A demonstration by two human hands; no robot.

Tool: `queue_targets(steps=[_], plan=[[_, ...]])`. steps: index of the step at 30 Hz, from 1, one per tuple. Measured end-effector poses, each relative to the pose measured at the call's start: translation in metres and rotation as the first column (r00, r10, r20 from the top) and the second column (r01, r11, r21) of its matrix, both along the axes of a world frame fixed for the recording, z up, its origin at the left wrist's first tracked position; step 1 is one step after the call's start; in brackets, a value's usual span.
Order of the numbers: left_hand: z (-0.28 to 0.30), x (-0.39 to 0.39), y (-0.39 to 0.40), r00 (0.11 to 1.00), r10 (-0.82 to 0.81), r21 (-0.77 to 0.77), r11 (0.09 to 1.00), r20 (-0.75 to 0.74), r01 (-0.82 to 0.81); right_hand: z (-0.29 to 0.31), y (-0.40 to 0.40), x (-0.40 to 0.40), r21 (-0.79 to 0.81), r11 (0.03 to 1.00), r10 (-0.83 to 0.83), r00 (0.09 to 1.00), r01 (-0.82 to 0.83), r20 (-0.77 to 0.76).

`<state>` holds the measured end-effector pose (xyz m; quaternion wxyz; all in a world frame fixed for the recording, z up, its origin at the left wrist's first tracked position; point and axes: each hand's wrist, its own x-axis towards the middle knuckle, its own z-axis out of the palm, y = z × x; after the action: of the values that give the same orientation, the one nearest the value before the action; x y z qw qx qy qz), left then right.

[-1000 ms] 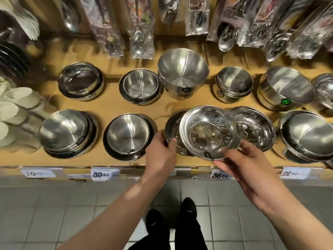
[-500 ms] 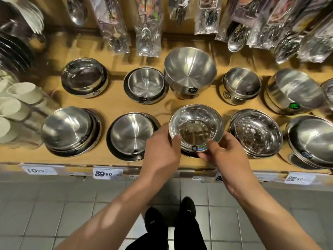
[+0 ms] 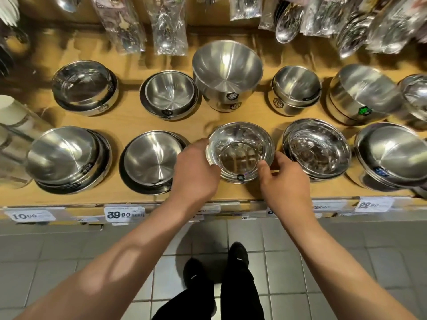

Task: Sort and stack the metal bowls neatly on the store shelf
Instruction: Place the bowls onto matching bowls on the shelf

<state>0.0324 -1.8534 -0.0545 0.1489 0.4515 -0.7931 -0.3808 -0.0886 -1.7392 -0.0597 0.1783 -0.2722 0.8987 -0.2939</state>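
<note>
A shiny small metal bowl (image 3: 240, 151) sits on a stack in the front row of the wooden shelf (image 3: 129, 122), near the middle. My left hand (image 3: 196, 169) grips its left rim with the thumb over the edge. My right hand (image 3: 284, 179) holds its right front rim between thumb and fingers. To its right lies a stack of wide shallow bowls (image 3: 317, 148). To its left sits a matte bowl stack (image 3: 152, 161).
Further bowl stacks fill the back row, with a tall conical bowl (image 3: 227, 70) in the middle. Bagged utensils (image 3: 166, 24) hang above. White cups (image 3: 13, 112) stand at the left. Price tags (image 3: 124, 213) line the shelf's front edge above a tiled floor.
The bowl came down from the air on the right onto the front middle stack. Both hands followed it and now hold its rim on either side.
</note>
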Motion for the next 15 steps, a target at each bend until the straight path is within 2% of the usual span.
queue_targets(steps=[5, 9, 15], plan=[[-0.003, -0.007, -0.002, 0.996, 0.020, -0.118, 0.993, 0.084, -0.010, -0.003, -0.005, -0.003, 0.028, 1.000, -0.010, 1.000, 0.010, -0.015], [-0.011, -0.011, -0.012, 0.978, 0.055, -0.111, 0.993, 0.201, -0.033, -0.006, -0.007, -0.011, 0.049, 0.999, 0.012, 1.000, -0.011, -0.021], [-0.016, -0.014, -0.020, 0.984, 0.024, -0.068, 0.998, 0.177, -0.012, -0.010, -0.010, -0.014, 0.051, 0.998, 0.034, 0.997, -0.031, -0.063]])
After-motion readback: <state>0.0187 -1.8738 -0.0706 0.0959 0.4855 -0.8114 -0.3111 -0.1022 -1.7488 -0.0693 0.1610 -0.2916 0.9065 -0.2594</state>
